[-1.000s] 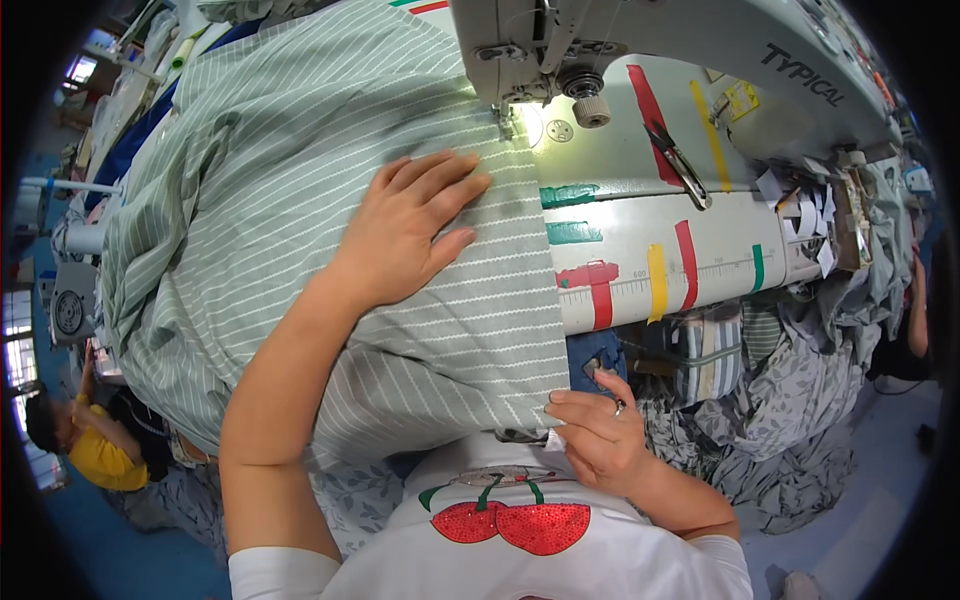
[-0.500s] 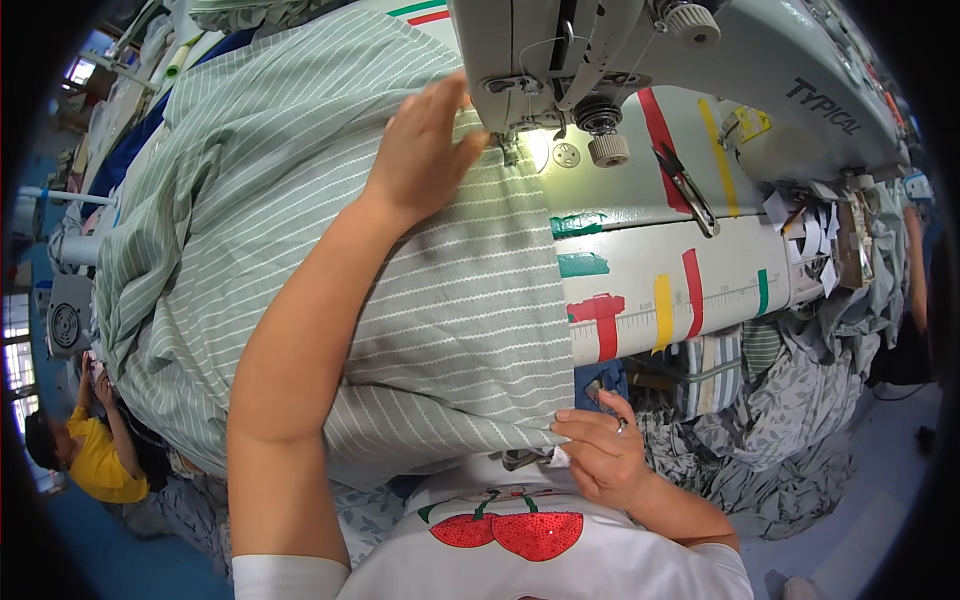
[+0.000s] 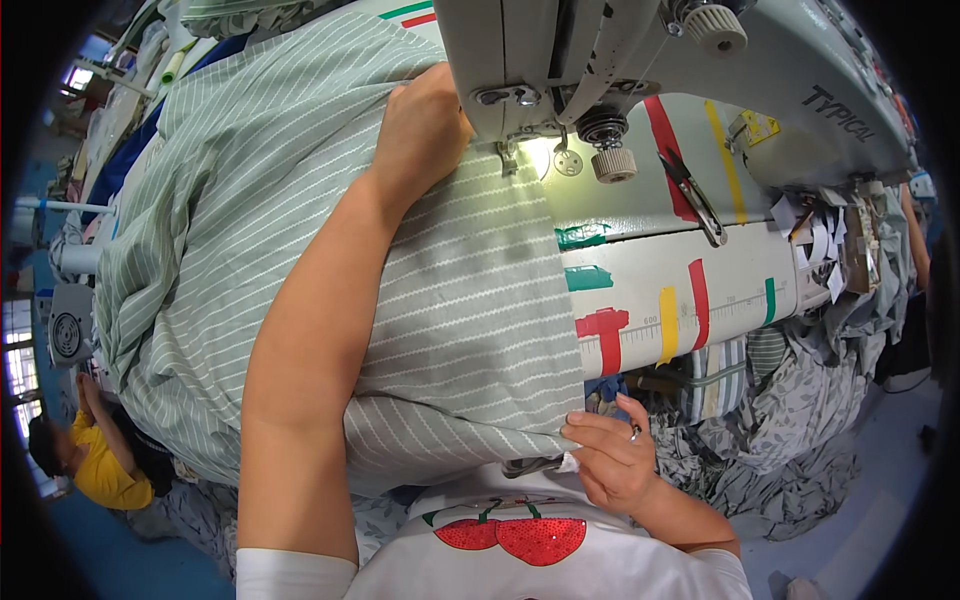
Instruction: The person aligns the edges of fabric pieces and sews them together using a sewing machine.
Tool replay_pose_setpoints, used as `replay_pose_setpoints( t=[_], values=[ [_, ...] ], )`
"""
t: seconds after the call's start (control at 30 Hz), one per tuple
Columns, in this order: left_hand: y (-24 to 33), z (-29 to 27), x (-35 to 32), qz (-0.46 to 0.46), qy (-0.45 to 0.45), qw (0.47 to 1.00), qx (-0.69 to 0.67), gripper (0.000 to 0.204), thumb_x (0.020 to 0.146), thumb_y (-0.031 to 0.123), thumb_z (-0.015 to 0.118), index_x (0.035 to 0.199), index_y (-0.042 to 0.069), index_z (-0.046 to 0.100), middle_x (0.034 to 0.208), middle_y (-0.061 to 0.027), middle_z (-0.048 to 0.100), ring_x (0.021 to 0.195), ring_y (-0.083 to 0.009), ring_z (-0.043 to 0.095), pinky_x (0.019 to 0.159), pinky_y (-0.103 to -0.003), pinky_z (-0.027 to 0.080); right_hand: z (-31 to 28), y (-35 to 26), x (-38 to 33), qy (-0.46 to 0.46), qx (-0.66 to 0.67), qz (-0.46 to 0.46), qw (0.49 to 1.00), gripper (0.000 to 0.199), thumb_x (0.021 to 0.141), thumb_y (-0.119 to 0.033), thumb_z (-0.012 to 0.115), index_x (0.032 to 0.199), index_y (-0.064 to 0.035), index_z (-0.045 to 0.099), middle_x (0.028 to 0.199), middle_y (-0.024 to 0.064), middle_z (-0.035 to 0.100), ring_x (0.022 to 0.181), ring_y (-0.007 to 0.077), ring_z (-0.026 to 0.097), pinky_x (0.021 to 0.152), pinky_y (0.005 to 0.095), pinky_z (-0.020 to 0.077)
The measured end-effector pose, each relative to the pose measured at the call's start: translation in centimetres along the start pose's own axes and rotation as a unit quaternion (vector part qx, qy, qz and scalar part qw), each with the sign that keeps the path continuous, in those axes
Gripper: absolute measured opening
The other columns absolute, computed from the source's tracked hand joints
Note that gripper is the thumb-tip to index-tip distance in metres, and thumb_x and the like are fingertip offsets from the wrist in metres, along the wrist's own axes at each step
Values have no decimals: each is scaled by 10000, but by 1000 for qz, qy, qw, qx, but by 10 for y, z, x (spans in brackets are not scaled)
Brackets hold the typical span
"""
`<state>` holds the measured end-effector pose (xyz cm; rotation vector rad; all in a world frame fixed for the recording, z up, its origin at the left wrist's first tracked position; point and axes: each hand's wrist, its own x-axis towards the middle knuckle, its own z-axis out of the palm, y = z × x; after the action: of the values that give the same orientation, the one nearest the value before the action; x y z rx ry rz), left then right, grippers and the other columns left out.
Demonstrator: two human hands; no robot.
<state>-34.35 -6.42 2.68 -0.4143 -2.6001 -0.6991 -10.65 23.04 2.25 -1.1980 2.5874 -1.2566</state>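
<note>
A large grey-green fabric with white stripes (image 3: 470, 300) lies across the sewing machine's bed, its right edge running under the presser foot (image 3: 508, 158). My left hand (image 3: 425, 128) is closed on the cloth just left of the machine's needle end, fingers curled and partly hidden. Close to my body, my right hand (image 3: 612, 455), with a ring on it, pinches the near corner of the same fabric between thumb and fingers. The lamp lights the needle plate beside the foot. The sewing machine head (image 3: 510, 60) rises above the cloth.
Thread snips (image 3: 692, 200) lie on the machine bed among coloured tape strips. A ruler scale (image 3: 690, 318) runs along its near edge. Piles of patterned cloth (image 3: 780, 400) hang at the right. Another person in a yellow shirt (image 3: 112, 470) sits at the far left.
My left hand has gone from fingers stretched flat on the fabric to curled in beside the machine head. My right hand keeps its pinch on the corner. The view has shifted slightly.
</note>
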Motion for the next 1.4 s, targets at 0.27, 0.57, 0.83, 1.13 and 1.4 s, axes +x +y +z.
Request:
replay_pose_setpoints(
  t=[0.27,0.57,0.83,1.13,1.4],
  values=[
    [-14,-10,36,-48,-60,997,-10,161,792,95,549,928,54,626,946,-156,644,873,-361,595,752,-439,459,-4,4,37,22,-32,-41,998,146,606,-23,632,748,-54,617,1008,81,671,1022,243,642,1040,497,269],
    [-90,19,79,109,-9,991,80,312,796,193,619,1090,87,632,1099,-145,638,891,-316,643,757,-412,517,-8,16,94,24,-33,-53,998,114,648,-9,631,746,-62,605,1003,76,653,1023,234,634,1024,474,292],
    [-101,15,123,-5,-92,960,-265,428,823,222,631,1183,4,555,1156,-183,610,1047,-316,590,893,-397,471,-15,37,146,23,-64,-41,997,138,659,-17,657,785,-39,604,1022,81,638,998,240,629,951,443,379],
    [-72,-49,77,-24,-125,992,9,536,865,226,609,1297,-45,441,1257,-225,537,1205,-361,488,1029,-387,381,-12,24,150,55,-125,-52,989,201,674,-17,666,872,-20,636,1063,110,628,887,270,637,866,456,437],
    [-30,-213,-170,-247,-135,950,134,595,853,203,642,1349,-12,396,1362,-214,434,1287,-347,399,1082,-386,300,17,-25,30,2,114,85,990,290,724,-29,706,1005,-13,635,1040,142,615,931,272,613,797,390,485]
  ],
)
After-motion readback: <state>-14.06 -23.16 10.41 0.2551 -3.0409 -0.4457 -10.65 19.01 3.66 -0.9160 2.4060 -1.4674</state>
